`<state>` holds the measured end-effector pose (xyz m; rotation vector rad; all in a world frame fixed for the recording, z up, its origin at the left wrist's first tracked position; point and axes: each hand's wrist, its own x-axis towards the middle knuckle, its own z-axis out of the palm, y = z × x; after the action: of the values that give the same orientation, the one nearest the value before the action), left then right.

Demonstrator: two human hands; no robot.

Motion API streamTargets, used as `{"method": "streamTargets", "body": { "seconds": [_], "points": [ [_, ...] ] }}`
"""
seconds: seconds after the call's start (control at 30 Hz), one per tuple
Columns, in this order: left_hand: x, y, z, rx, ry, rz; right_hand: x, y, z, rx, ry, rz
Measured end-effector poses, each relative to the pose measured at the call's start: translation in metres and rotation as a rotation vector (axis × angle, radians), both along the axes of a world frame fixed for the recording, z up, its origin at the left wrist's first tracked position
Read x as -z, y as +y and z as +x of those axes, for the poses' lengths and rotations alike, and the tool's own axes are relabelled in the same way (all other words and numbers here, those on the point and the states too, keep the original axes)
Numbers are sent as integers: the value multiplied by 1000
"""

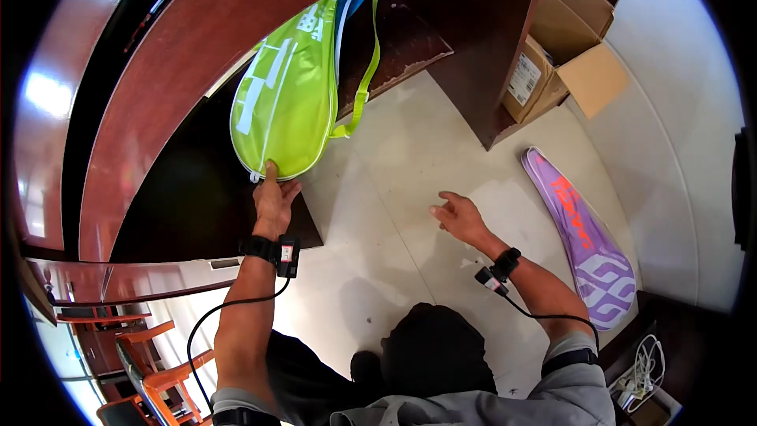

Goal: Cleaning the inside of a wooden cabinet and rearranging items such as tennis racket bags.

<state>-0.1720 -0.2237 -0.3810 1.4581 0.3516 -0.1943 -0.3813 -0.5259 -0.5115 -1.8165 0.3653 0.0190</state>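
My left hand (273,201) grips the rounded end of a lime-green racket bag (290,106), thumb on top and fingers beneath. White lettering and a white zip edge mark the bag, and a green strap (374,59) hangs along its right side. Its far end goes under the reddish-brown desk top, next to something blue (358,0). Over the tiled floor, my right hand (458,217) holds nothing, its fingers partly curled and apart. To its right a purple racket bag (582,242) with orange and white printing leans or lies by the wall; which one I cannot tell.
An open cardboard box (550,53) sits at the back right, behind a dark wooden panel (473,71). The curved desk top (177,65) arcs across the left. White cables (641,370) lie at the lower right. Wooden chairs (159,373) stand at the lower left.
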Motion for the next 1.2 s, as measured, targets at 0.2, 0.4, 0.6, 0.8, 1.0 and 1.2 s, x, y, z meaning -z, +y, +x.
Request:
{"method": "streamTargets", "body": {
  "seconds": [0.2, 0.4, 0.6, 0.8, 1.0, 1.2],
  "points": [
    [-10, 9, 0, 54, 28, -89, 22, 2, -20, 6, 69, 68],
    [-2, 17, -2, 87, 31, -51, 15, 19, -3, -38, 8, 109],
    [-5, 3, -10, 25, -34, 58, -4, 33, 27, -34, -99, 219],
    [-18, 18, 27, -149, -128, 244, -8, 42, 40, -108, -96, 200],
    [-26, 3, 57, -250, -72, 69, -5, 45, 43, -85, -101, 270],
    [-22, -5, 74, -384, -32, 29, -55, 40, 81, -96, -268, 270]
  ]
}}
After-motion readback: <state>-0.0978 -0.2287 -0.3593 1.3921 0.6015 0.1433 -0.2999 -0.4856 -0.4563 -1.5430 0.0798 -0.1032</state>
